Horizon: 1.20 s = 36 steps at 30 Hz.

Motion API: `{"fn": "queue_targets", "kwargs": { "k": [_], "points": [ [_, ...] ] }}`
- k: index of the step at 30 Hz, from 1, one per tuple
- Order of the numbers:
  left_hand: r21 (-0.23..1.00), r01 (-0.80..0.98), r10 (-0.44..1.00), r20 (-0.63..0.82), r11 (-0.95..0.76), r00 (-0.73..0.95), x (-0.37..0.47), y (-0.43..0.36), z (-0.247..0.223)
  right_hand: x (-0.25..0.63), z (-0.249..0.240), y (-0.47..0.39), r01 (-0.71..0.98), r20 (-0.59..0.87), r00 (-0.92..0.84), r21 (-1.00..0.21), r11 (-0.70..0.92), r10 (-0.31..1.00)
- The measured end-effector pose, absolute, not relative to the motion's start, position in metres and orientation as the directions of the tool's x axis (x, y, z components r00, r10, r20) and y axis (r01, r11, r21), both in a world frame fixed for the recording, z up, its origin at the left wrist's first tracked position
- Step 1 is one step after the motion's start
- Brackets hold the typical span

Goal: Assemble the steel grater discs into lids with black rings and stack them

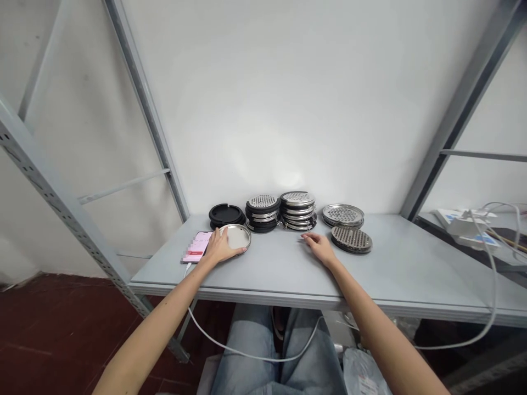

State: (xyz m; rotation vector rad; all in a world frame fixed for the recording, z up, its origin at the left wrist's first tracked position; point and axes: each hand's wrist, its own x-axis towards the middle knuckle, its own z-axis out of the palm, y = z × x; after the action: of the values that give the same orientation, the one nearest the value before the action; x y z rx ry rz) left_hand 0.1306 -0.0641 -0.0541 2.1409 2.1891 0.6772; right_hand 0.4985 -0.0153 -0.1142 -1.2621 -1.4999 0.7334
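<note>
My left hand [221, 247] is spread around the left side of a shallow round metal dish [239, 237], with its thumb along the near rim and its fingers toward the far side. Resting on the table further right, my right hand [319, 247] has its fingers curled and the fingertips close together; anything between them is too small to make out. Just right of that hand lies a stack of dark slotted metal discs [352, 239]. Behind it are wider perforated metal discs [343, 214].
Along the wall stand black round rings [226, 214] and two stacks of grater-like discs with black rims [263, 211] [297, 210]. A phone [196, 247] with a white cable lies left on the grey table [272, 274]. Metal shelf posts [144, 93] flank the table.
</note>
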Motion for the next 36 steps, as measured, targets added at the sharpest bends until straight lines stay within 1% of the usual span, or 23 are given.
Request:
{"fn": "queue_targets", "kwargs": {
  "k": [3,6,8,10,15,17,19,22,25,28,32,36],
  "points": [
    [0.241,0.971,0.972,0.227,0.009,-0.066,0.131,-0.065,-0.055,0.499,-0.115,-0.015,0.346,0.309,0.034,-0.896,0.279,0.950],
    [0.211,0.977,0.980,0.185,0.030,-0.070,0.132,-0.065,-0.055,0.499,-0.116,-0.014,0.348,0.316,0.033,-0.893,0.286,0.948],
    [0.205,0.979,0.980,0.187,0.022,-0.061,0.132,-0.064,-0.055,0.499,-0.116,-0.014,0.345,0.320,0.031,-0.893,0.291,0.947],
    [0.203,0.979,0.972,0.232,-0.020,-0.028,0.134,-0.062,-0.054,0.498,-0.117,-0.013,0.348,0.328,0.028,-0.889,0.299,0.944],
    [0.186,0.959,0.891,0.440,-0.215,0.114,0.151,-0.060,-0.044,0.498,-0.116,-0.014,0.400,0.352,0.038,-0.863,0.308,0.935],
    [0.156,0.925,0.821,0.527,-0.346,0.218,0.165,-0.061,-0.041,0.497,-0.115,-0.015,0.412,0.354,0.035,-0.857,0.309,0.935],
    [0.114,0.863,0.737,0.583,-0.492,0.343,0.182,-0.064,-0.042,0.497,-0.114,-0.017,0.419,0.359,0.027,-0.852,0.315,0.933],
    [0.081,0.749,0.644,0.578,-0.657,0.502,0.211,-0.066,-0.048,0.495,-0.111,-0.020,0.424,0.378,0.015,-0.841,0.337,0.926],
    [0.124,0.652,0.606,0.529,-0.748,0.594,0.240,-0.062,-0.057,0.494,-0.109,-0.023,0.427,0.404,0.009,-0.829,0.362,0.915],
    [0.238,0.631,0.640,0.540,-0.738,0.546,0.261,-0.056,-0.067,0.493,-0.107,-0.025,0.421,0.415,0.004,-0.826,0.375,0.910],
    [0.426,0.633,0.728,0.595,-0.646,0.342,0.262,-0.051,-0.080,0.492,-0.105,-0.027,0.437,0.397,-0.002,-0.825,0.358,0.918],
    [0.518,0.595,0.731,0.658,-0.614,0.181,0.245,-0.051,-0.090,0.489,-0.104,-0.029,0.482,0.406,-0.047,-0.791,0.377,0.913]
  ]
}}
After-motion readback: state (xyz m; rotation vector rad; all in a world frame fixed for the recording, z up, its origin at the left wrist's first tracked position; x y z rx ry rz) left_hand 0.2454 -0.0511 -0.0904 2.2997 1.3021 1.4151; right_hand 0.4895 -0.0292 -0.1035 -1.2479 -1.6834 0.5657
